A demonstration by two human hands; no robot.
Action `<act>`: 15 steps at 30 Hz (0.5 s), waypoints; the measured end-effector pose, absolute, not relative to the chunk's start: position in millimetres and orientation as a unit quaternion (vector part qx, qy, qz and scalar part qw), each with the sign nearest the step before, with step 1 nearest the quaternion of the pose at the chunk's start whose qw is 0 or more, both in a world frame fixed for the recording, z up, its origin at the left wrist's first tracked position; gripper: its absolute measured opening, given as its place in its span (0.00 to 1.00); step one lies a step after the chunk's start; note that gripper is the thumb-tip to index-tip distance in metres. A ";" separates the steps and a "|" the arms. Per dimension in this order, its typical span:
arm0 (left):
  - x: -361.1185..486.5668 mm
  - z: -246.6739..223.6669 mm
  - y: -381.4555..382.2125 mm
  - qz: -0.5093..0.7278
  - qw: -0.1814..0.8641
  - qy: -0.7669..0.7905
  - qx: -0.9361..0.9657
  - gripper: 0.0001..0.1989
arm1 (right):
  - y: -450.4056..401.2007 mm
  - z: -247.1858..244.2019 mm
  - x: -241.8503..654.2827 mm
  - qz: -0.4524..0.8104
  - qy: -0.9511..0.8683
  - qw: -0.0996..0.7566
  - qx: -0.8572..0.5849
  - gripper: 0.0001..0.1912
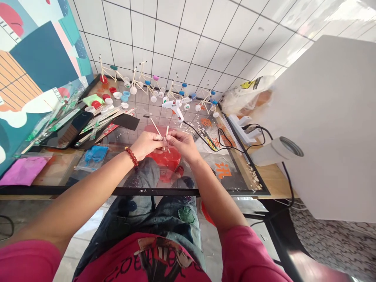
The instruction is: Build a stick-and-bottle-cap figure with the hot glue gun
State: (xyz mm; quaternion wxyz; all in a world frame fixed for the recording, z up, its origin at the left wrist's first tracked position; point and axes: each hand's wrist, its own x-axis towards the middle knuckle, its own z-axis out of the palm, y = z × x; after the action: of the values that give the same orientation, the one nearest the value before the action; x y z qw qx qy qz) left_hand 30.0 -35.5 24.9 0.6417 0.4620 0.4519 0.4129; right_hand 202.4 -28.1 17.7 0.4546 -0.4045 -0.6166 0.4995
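My left hand [149,145], with a red bead bracelet on its wrist, is closed in a pinch around thin wooden sticks. One pale stick [155,126] slants up to the left from the fingers. A second wooden stick [167,132] stands nearly upright between the two hands, pinched by my right hand [182,144]. The sticks cross close to the fingertips; whether they are joined there is hidden. Just beyond my hands, a white hot glue gun [175,109] rests on the glass tabletop [135,168]. Its black cord runs off to the right.
Several stick figures with bottle-cap wheels [180,94] line the back wall. Loose caps [117,95], a phone [66,129], packaged sticks [102,121] and a black card piece [127,122] lie left. A power strip [243,129], white cylinder [277,150] and plastic bag [246,98] stand right.
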 end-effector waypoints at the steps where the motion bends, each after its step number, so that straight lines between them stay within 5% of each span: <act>1: 30.4 24.1 -36.2 0.399 0.641 0.451 0.476 0.17 | -28.1 18.2 202.2 0.512 -0.606 0.458 -0.402 0.20; 7: 32.3 23.1 -39.0 0.380 0.648 0.443 0.490 0.13 | -30.2 19.7 200.0 0.600 -0.566 0.410 -0.390 0.21; 15: 33.7 28.1 -41.9 0.371 0.714 0.432 0.408 0.11 | -24.8 12.8 202.3 0.575 -0.559 0.453 -0.390 0.20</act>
State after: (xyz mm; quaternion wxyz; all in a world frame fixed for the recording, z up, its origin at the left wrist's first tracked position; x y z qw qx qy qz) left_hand 33.7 -41.9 28.1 0.7137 0.4078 0.4324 0.3706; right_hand 202.3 -24.8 12.8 0.4526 -0.3899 -0.5586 0.5754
